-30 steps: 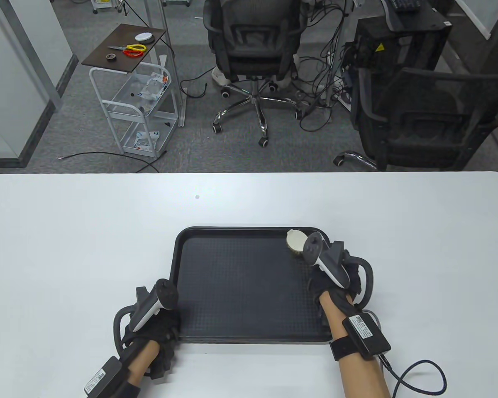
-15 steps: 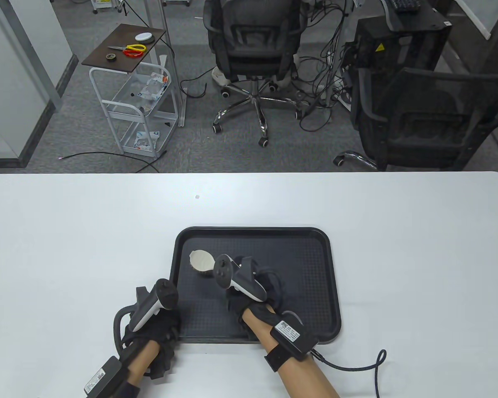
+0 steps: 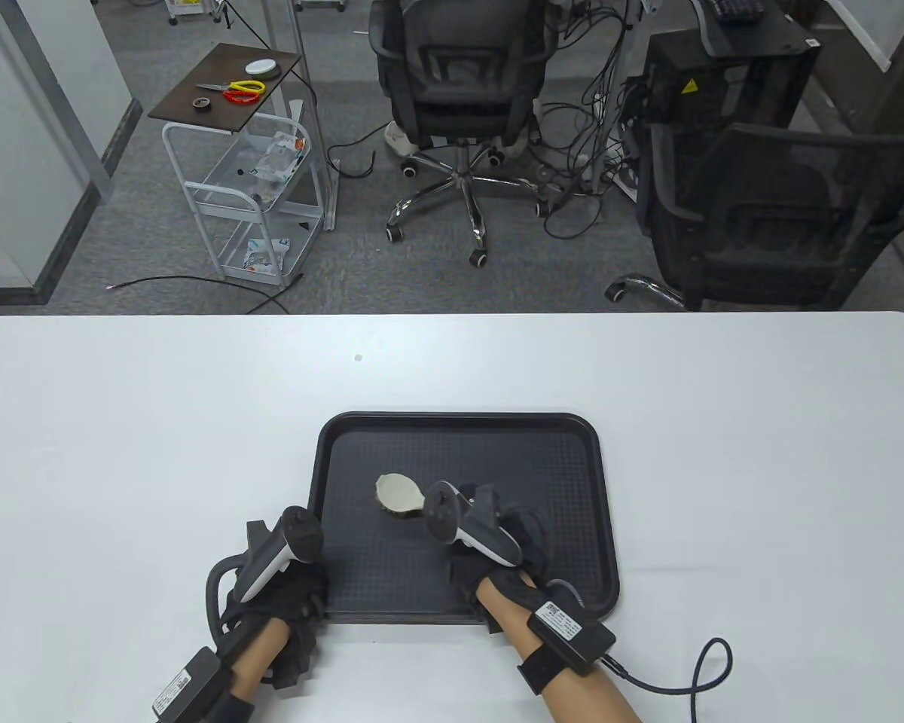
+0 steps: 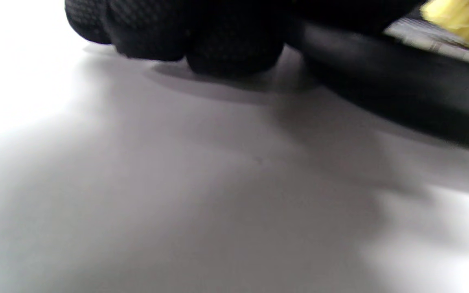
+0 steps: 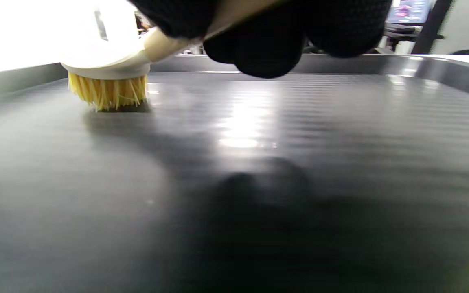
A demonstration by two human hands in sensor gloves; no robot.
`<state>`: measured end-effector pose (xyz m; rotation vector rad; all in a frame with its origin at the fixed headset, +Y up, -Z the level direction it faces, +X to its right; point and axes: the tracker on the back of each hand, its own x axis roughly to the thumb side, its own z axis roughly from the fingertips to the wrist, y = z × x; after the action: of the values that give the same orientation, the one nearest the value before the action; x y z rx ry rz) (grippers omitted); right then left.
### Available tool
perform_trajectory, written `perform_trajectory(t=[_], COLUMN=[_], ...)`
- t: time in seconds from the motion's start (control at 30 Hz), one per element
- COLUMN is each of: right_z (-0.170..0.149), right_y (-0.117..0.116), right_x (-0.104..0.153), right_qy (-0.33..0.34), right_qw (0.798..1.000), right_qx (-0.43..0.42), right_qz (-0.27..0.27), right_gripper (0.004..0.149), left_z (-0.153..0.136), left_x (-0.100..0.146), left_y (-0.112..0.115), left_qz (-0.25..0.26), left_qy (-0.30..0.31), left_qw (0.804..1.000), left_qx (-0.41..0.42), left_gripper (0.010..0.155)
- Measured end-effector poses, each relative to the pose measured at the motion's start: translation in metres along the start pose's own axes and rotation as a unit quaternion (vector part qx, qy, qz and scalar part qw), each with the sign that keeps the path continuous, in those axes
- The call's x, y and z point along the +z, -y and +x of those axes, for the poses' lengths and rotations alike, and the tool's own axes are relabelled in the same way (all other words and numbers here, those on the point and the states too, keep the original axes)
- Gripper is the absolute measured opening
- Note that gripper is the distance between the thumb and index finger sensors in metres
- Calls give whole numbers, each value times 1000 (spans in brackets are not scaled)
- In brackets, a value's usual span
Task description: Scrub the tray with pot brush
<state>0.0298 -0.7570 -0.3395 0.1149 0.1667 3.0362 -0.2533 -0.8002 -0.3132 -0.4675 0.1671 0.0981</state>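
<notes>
A black textured tray (image 3: pixel 565 467) lies on the white table near its front edge. My right hand (image 3: pixel 497 535) grips the pale handle of a pot brush (image 3: pixel 398 493) over the tray's middle. The right wrist view shows the brush (image 5: pixel 108 81) with its yellow bristles touching the tray floor (image 5: pixel 299 134). My left hand (image 3: pixel 286 580) rests at the tray's near left corner. In the left wrist view its fingers (image 4: pixel 226 44) lie on the table against the tray's rim (image 4: pixel 401 89); whether they grip the rim is hidden.
The white table (image 3: pixel 120 422) stretches wide on both sides of the tray. A cable (image 3: pixel 693 670) trails from my right wrist onto the table. Office chairs (image 3: pixel 459 90) and a small cart (image 3: pixel 248 166) stand on the floor beyond the far edge.
My right hand swept the brush from the tray's far right corner to its left side, then back right and nearer, to the middle. My left hand stayed put.
</notes>
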Motion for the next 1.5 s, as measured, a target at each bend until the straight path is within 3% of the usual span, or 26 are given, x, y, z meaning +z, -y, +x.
perform_trajectory(t=[0.3,0.4,0.53,0.67,0.87,1.23,1.5], right_z=[-121,-143,-149,-135,-73,43,72], right_y=[17,24,31,44,52,15,-6], right_x=[20,23,22,22,23,9,11], right_qy=[-125,-155,-168,-150,-71,40,66], right_qw=[992,988,985,988,997,998,998], right_qx=[11,25,43,27,-2,-45,-25], right_qz=[4,8,18,25,-20,-9,4], right_gripper=[52,52,52,51,52,53,53], left_z=[0,0,0,0,-1,0,-1], left_x=[0,0,0,0,0,0,-1], left_y=[0,0,0,0,0,0,0], left_qz=[0,1,0,-1,0,0,-2], left_qy=[0,1,1,1,1,0,1], left_qw=[1000,1000,1000,1000,1000,1000,1000], left_qx=[0,0,2,3,2,1,4], left_gripper=[78,78,78,79,79,79,78])
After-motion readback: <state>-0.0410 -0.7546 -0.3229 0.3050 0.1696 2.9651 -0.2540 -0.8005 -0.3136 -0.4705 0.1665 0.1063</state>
